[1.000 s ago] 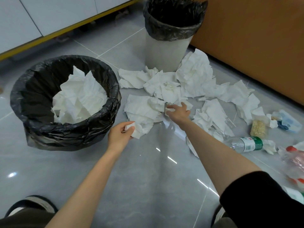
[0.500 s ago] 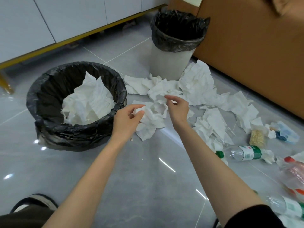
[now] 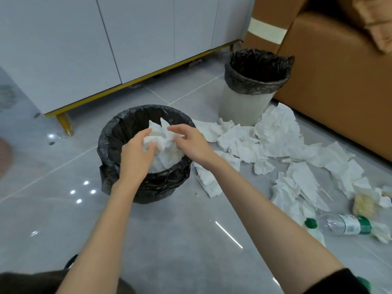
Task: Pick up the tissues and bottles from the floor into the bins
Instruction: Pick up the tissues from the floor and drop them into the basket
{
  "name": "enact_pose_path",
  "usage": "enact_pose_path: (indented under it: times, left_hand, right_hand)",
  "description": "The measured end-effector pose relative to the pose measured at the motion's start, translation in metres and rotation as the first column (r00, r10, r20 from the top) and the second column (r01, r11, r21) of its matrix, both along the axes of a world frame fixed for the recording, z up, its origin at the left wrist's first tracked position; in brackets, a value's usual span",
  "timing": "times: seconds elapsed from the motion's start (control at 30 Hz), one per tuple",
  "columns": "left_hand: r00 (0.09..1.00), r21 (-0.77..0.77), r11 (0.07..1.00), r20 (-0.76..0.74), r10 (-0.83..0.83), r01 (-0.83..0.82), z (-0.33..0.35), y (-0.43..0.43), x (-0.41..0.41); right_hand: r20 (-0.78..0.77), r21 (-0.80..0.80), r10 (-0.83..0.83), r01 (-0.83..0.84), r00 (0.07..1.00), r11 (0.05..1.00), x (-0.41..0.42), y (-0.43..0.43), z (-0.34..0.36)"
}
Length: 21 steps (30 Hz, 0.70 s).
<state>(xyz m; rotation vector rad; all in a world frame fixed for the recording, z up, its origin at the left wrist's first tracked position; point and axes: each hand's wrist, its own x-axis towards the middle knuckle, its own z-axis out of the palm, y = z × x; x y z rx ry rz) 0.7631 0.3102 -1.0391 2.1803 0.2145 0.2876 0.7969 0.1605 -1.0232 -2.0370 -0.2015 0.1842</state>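
A black-lined bin stands on the floor in front of me, filled with white tissues. Both my hands are over its mouth. My left hand holds a crumpled tissue wad between fingers and thumb, on top of the pile. Just to the right, my right hand hovers with fingers spread and holds nothing. Several loose tissues lie scattered on the floor to the right. Two clear bottles lie at the lower right: one with a green label, one showing a green cap.
A taller grey bin with a black liner stands behind the tissues, against a brown sofa. White cabinets on gold legs run along the back. A noodle packet lies near the bottles.
Both hands lifted tissue off the floor and moved left over the near bin. The right hand has let go and spread its fingers. The camera has tilted up.
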Motion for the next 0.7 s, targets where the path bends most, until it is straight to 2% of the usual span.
enact_pose_path:
  times: [0.07,0.2,0.3,0.33,0.4,0.47,0.5,0.57,0.7]
  left_hand:
    - [0.998,0.068,0.996,-0.016,-0.053,0.054,-0.006,0.001,0.001]
    - [0.998,0.254,0.967,0.054,-0.034,0.019,-0.010,-0.009,0.003]
    - [0.986,0.376,0.921,0.083,-0.145,0.104,-0.010,-0.017,0.007]
    - [0.980,0.412,0.896,0.028,-0.196,0.167,-0.013,-0.020,0.010]
    - [0.950,0.450,0.837,-0.175,-0.260,0.311,-0.024,-0.024,0.014]
    - [0.879,0.360,0.837,-0.400,-0.260,0.412,-0.030,-0.024,0.013]
    - [0.857,0.311,0.858,-0.453,-0.244,0.409,-0.030,-0.024,0.012]
    - [0.874,0.331,0.868,-0.439,-0.207,0.371,-0.027,-0.028,0.009]
    - [0.959,0.429,0.870,-0.241,-0.147,0.241,-0.014,-0.044,0.000]
  right_hand:
    - [0.051,0.008,-0.065,0.064,0.997,0.998,-0.003,-0.005,-0.003]
    - [0.125,0.054,-0.217,0.212,0.968,0.976,-0.007,-0.023,-0.008]
    - [0.122,0.057,-0.260,0.255,0.958,0.965,-0.013,-0.038,-0.016]
    - [0.105,0.055,-0.265,0.260,0.958,0.964,-0.015,-0.042,-0.018]
    - [0.080,0.035,-0.270,0.269,0.959,0.963,-0.020,-0.051,-0.022]
    - [0.058,0.025,-0.291,0.290,0.955,0.957,-0.026,-0.059,-0.027]
    - [0.040,0.031,-0.303,0.302,0.952,0.953,-0.028,-0.063,-0.030]
    - [-0.008,0.052,-0.325,0.325,0.946,0.944,-0.033,-0.071,-0.037]
    - [-0.126,0.064,-0.388,0.397,0.913,0.915,-0.043,-0.092,-0.061]
